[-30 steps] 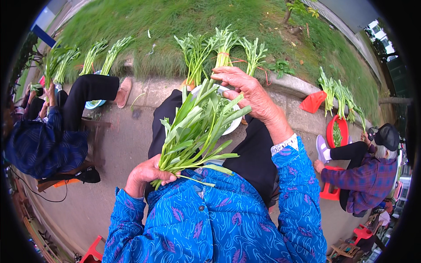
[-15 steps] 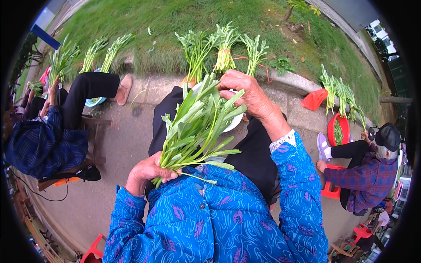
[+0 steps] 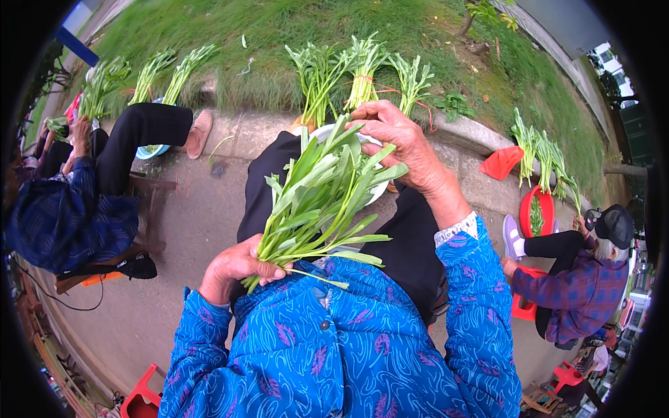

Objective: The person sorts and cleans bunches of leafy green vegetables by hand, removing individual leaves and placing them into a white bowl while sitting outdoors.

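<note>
My left hand is closed round the stems of a bunch of leafy green vegetables, held slanting over my lap with the leaves pointing up and away. At the leaf tips, my right hand has its fingers bent and drawn together; what lies between them is hidden. Behind the leaves, between my knees, shows part of a white basin, mostly covered by the bunch. Several upright bundles of the same greens stand beyond it against the kerb, and red ties show on them.
A person on the left sits by a light blue basin. To the right, another person sits on a red stool beside a red basin and more greens. A stone kerb borders the grass.
The view has shifted slightly. My right hand stays at the leaf tips with its fingers a little changed in pose; my left hand keeps its hold on the stems.
</note>
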`<state>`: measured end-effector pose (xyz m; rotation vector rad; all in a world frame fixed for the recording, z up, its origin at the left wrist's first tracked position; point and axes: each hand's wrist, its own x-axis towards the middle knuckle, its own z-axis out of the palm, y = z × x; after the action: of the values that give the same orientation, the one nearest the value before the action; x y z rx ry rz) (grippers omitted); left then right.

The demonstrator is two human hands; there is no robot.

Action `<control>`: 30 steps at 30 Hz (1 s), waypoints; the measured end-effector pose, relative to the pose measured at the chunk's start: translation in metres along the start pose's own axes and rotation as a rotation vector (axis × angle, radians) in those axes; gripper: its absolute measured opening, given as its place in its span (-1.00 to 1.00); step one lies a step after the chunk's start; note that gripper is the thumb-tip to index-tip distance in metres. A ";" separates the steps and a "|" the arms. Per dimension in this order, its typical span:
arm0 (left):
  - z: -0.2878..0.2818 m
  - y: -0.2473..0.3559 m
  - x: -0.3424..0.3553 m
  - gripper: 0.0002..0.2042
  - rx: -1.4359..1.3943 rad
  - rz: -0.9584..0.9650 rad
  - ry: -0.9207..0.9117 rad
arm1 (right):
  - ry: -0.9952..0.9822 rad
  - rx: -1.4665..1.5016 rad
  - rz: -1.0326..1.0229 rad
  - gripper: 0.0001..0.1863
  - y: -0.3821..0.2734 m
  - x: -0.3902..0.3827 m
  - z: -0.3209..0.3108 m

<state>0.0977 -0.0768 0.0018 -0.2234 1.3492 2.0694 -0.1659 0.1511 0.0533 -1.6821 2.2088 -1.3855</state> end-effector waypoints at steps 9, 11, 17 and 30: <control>0.001 0.001 -0.001 -0.78 -0.037 0.016 0.011 | -0.017 -0.140 -0.061 -0.83 0.008 0.002 0.005; 0.001 0.002 -0.002 -0.77 -0.069 0.037 0.028 | -0.050 -0.134 -0.029 -0.88 0.009 0.000 0.004; 0.001 0.004 -0.003 -0.65 -0.175 0.066 0.082 | -0.067 -0.163 0.073 -0.89 0.011 -0.007 0.008; -0.004 -0.005 -0.005 -0.67 -0.412 0.129 0.077 | 0.329 0.184 0.803 -0.75 0.080 -0.036 0.032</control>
<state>0.1034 -0.0809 -0.0012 -0.4039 0.9876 2.4568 -0.1948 0.1610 -0.0351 -0.4083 2.3793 -1.5883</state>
